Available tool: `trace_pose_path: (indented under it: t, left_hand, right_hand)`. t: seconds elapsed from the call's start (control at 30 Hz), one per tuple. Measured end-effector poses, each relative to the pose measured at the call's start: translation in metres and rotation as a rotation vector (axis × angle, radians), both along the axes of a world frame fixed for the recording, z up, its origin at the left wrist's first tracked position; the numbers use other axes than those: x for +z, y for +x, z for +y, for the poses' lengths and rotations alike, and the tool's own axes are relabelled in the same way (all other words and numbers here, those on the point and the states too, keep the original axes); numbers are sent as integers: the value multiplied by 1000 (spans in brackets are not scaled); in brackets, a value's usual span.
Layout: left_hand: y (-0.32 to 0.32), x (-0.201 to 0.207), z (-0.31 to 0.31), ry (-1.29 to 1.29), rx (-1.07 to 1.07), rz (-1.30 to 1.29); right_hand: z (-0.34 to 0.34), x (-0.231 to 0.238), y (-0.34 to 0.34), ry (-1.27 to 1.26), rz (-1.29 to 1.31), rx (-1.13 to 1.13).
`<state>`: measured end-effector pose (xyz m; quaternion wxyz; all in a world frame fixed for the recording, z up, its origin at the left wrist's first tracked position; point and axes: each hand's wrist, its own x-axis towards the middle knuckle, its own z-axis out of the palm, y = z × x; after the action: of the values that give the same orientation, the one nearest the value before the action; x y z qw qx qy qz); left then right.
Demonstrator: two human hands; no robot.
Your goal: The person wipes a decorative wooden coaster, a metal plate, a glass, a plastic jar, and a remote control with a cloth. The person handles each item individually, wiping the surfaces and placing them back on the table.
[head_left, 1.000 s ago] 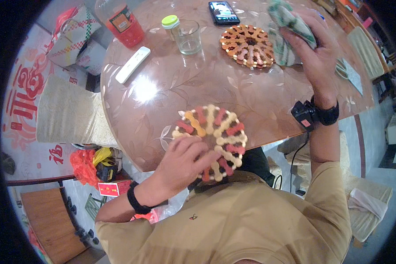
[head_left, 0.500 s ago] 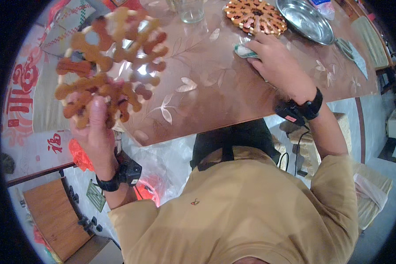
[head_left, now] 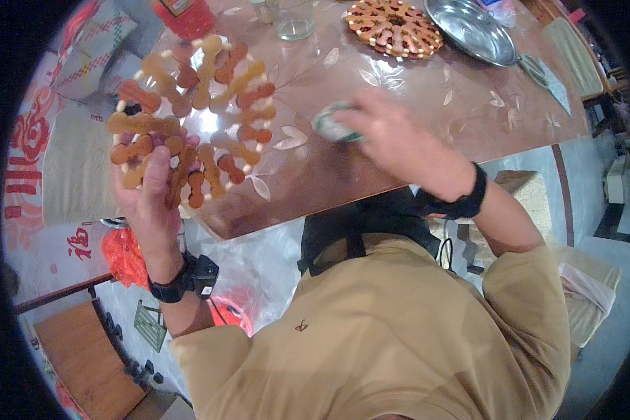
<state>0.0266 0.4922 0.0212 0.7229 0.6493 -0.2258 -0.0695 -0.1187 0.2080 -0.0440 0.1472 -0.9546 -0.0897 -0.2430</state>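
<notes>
Indoors, beyond a tan shirt front (head_left: 371,322): two hands, well apart, each with a separate hold. At near left, clamped in the left hand (head_left: 147,203), a round wooden lattice trivet (head_left: 166,126), thumb across its face, other fingers mostly hidden behind. Gripped by its near left part, probably for the firm hold offered by the open lattice, and held aloft, perhaps to free the leaf-patterned table (head_left: 315,161) beneath. To the right, blurred, the right hand (head_left: 388,129), closed over a green-and-white cloth (head_left: 336,124), presumably to keep it bunched under the fingers; impossible to tell how hard pressed. Trivet just beyond the left wrist and clear of the right hand; cloth at the right fingertips, between trivet and palm. Farther off, a second lattice trivet (head_left: 397,35), flat, close beside a metal dish (head_left: 469,31) at far right, likely set there out of the way. At far left, a glass (head_left: 295,24) and a red bottle (head_left: 185,17), apart from both hands.
</notes>
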Motion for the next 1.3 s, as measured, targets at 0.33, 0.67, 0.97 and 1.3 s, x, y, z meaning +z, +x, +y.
trace_pose_path:
  t: [0.33,0.67,0.97,1.3]
  left_hand:
    - [13,7,-87,87,-442,212]
    - [46,-8,-240,9,-597,268]
    - [61,-44,-303,208,-361,10]
    - [58,-46,-315,711,-88,-834]
  right_hand:
    - [-118,15,-48,28,76,-292]
    - [-122,21,-72,397,-4,-299]
    - [-139,3,-101,802,-154,-397]
    - [-141,0,-103,858,-200,-398]
